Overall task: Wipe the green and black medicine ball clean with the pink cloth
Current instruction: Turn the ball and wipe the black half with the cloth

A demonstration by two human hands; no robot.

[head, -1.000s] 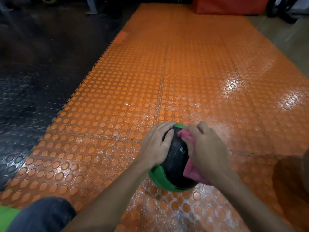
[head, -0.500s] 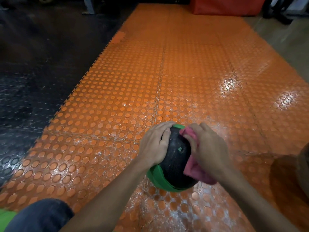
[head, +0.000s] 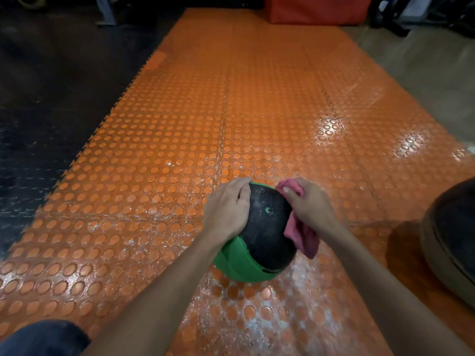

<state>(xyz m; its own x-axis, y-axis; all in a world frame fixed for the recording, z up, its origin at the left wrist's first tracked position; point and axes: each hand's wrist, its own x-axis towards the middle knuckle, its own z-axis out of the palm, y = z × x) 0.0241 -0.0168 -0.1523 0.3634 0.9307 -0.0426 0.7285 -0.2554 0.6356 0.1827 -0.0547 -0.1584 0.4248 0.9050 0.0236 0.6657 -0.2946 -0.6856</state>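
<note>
The green and black medicine ball rests on the orange studded mat, its black panel with a small valve facing up and a green panel low on the near left. My left hand lies flat against the ball's left side, fingers curled over the top. My right hand presses the bunched pink cloth against the ball's right side; the cloth peeks out above my fingers and hangs below my palm. The ball's far side is hidden.
The orange studded mat stretches ahead, wet and shiny. Black rubber flooring lies to the left. A second large dark ball sits at the right edge. A red padded block stands at the far end. My knee shows bottom left.
My right hand and the cloth have slid from the top middle of the ball toward its right side, uncovering more of the black panel. The left hand holds its place.
</note>
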